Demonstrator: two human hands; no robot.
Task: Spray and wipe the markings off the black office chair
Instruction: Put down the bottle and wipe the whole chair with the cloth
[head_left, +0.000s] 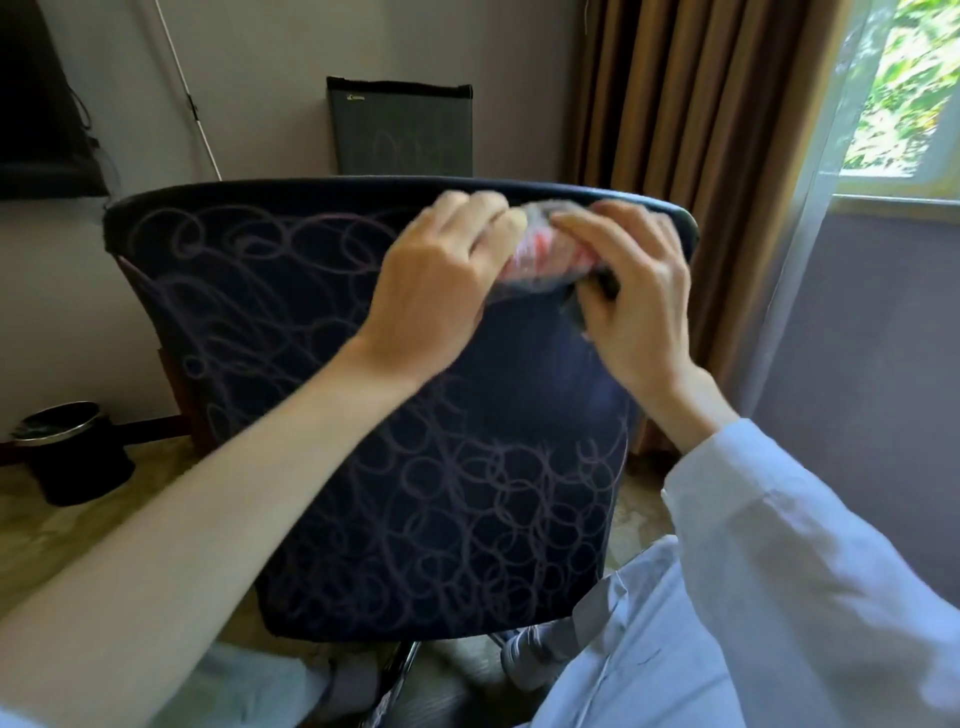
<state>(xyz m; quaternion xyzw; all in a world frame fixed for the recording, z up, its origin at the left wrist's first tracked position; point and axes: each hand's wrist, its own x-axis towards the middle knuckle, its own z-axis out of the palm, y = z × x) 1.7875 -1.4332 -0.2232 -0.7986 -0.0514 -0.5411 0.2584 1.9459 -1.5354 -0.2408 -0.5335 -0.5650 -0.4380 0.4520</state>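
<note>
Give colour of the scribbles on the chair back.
Pale purple scribbles across the chair back, head view.

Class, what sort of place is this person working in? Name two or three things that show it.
Probably a hotel room, though a home room is possible: brown curtains beside a window, a small black fridge-like box against the wall, and a black bin on the floor.

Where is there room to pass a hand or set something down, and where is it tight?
Free: the left half of the chair back, from its left edge to the left hand, and the floor between the bin and the chair back. Crowded: its top right corner, where the right hand and left hand grip a blurred bundle.
</note>
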